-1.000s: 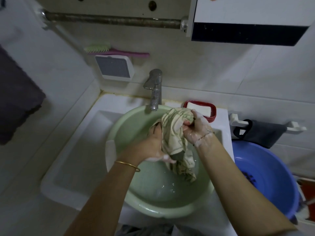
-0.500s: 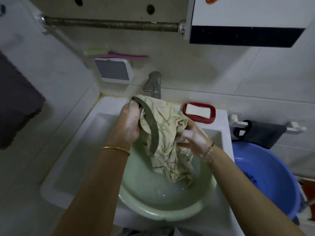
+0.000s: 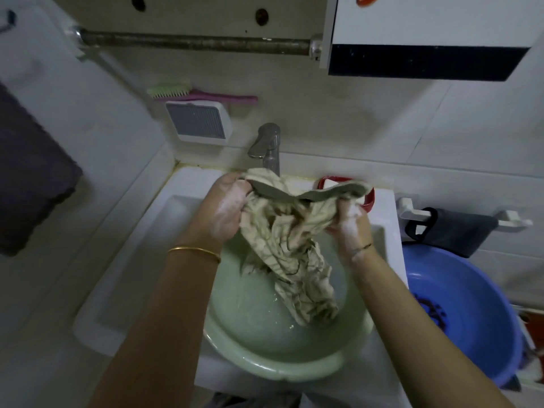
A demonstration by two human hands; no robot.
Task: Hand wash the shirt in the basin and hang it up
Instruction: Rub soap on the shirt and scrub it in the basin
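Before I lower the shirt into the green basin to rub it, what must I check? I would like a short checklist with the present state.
1. Grip: left hand and right hand both hold the shirt near its collar: ok.
2. It hangs over the green basin, lower end inside: ok.
3. Some water in the basin: ok, shallow.
4. There are suds on the hands: ok.
5. The faucet shows no stream: ok.
6. Stains gone: cannot tell.

Dim room; pale tiled walls [image 3: 368, 119], white cabinet [image 3: 426, 22], rusty rail [image 3: 194, 42].
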